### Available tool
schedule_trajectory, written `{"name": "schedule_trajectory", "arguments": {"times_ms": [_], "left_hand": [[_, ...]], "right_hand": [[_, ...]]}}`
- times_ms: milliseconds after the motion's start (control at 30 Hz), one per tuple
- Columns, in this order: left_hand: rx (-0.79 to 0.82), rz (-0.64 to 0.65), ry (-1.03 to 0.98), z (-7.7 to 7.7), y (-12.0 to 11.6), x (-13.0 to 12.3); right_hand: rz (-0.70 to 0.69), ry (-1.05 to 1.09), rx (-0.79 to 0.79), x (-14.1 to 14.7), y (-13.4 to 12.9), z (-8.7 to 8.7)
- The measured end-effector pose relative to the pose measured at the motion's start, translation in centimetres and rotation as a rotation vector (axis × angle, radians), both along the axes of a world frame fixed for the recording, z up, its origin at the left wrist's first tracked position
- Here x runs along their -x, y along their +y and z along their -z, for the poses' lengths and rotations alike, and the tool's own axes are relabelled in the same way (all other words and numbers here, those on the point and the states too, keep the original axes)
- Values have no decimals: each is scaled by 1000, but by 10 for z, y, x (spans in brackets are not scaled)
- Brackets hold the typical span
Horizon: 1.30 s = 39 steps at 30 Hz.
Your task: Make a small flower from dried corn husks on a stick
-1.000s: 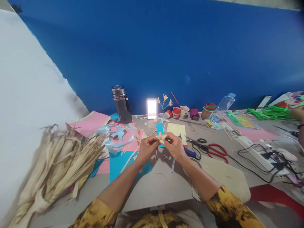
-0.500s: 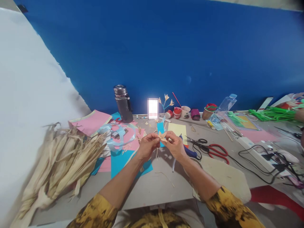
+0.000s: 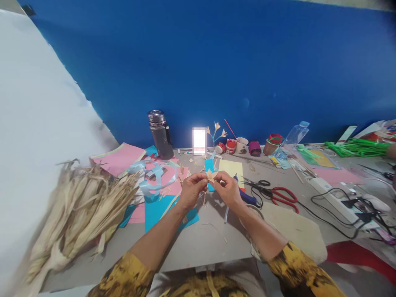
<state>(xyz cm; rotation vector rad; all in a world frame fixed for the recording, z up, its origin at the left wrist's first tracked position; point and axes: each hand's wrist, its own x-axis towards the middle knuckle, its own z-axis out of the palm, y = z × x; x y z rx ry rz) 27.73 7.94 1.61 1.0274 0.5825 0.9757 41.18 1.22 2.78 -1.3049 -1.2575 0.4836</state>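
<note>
A small pale husk flower (image 3: 211, 176) is pinched between both hands above the table's middle. My left hand (image 3: 194, 190) has its fingers closed on the flower's left side. My right hand (image 3: 228, 189) pinches it from the right. Behind the hands, a blue stem with several finished husk flowers (image 3: 216, 132) stands upright near the wall. A blue glue gun (image 3: 248, 198) lies just right of my right hand, partly hidden by it. Blue paper (image 3: 159, 212) lies beneath my left forearm.
Dried corn husks (image 3: 80, 218) heap up at the left, with a dark flask (image 3: 161, 138) behind. To the right are black scissors (image 3: 258, 186), red-handled scissors (image 3: 284, 196), a power strip (image 3: 337, 202) and green stems (image 3: 359, 147). Another person's hand shows at the right edge.
Both hands stay nearly in place around the flower. The flower has turned slightly, and its petals look more closed together between the fingers.
</note>
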Motion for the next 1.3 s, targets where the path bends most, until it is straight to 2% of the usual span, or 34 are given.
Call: {"name": "schedule_trajectory", "arguments": {"times_ms": [133, 300, 433, 667, 1067, 1300], "left_hand": [[-122, -82, 128, -6, -4, 1], [-137, -84, 145, -9, -7, 1], [-152, -135, 185, -9, -7, 1], [-219, -188, 203, -11, -8, 0], [-216, -192, 185, -2, -4, 1], [-227, -211, 210, -3, -6, 1]], "right_hand": [[19, -38, -22, 1, 0, 0], [43, -104, -66, 3, -1, 1], [56, -172, -102, 3, -1, 2], [55, -138, -115, 7, -2, 3], [68, -141, -190, 9, -1, 7], [79, -126, -205, 10, 0, 9]]}}
